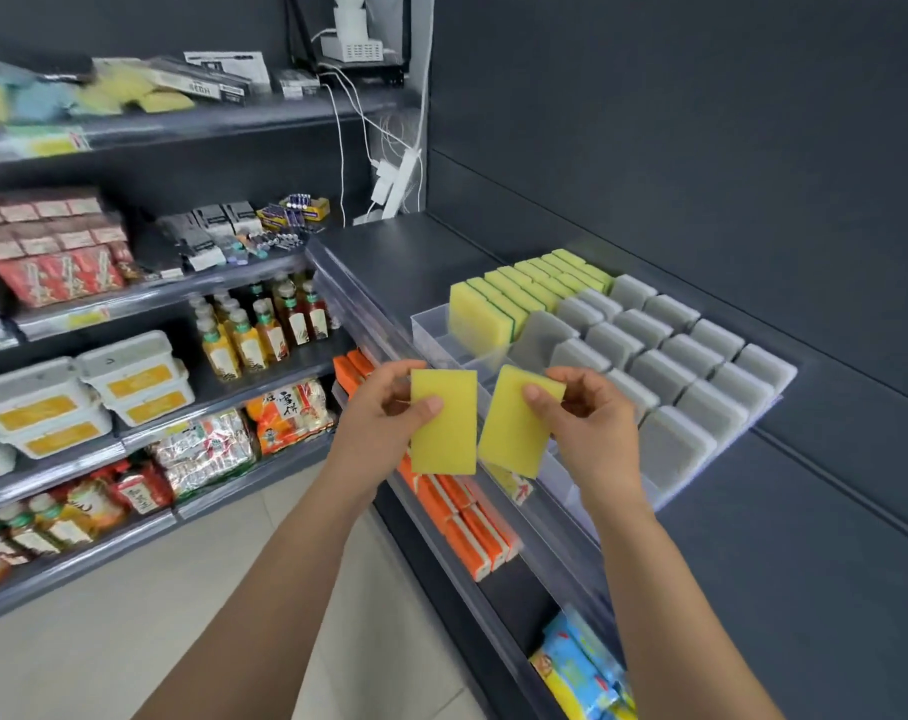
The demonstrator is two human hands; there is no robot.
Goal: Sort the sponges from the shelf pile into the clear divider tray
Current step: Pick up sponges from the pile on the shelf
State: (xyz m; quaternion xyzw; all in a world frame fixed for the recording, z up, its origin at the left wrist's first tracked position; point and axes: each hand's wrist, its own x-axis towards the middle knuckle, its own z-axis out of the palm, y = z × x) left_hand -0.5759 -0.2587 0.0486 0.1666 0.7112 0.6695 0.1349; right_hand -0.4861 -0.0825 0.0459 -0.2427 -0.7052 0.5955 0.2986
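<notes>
The left hand [385, 414] pinches one yellow sponge [444, 423] upright by its edge. The right hand [593, 429] pinches a second sponge [515, 426], tilted, just beside it. Just beyond both grips lies the clear divider tray [427, 324], its yellow row [524, 293] standing on edge, grey sponges [701, 366] right of that. Best to slide each in edge-first at the row's near end, lifting over the tray's near wall. Orange packs [467, 517] sit below the hands.

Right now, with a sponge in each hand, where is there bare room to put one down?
Bare shelf lies left of and behind the clear tray, up to the back wall; another bare stretch seems to lie right of the tray. The tray's front slot, before the yellow sponge row, looks free. The grey sponges pack their lanes tightly.
</notes>
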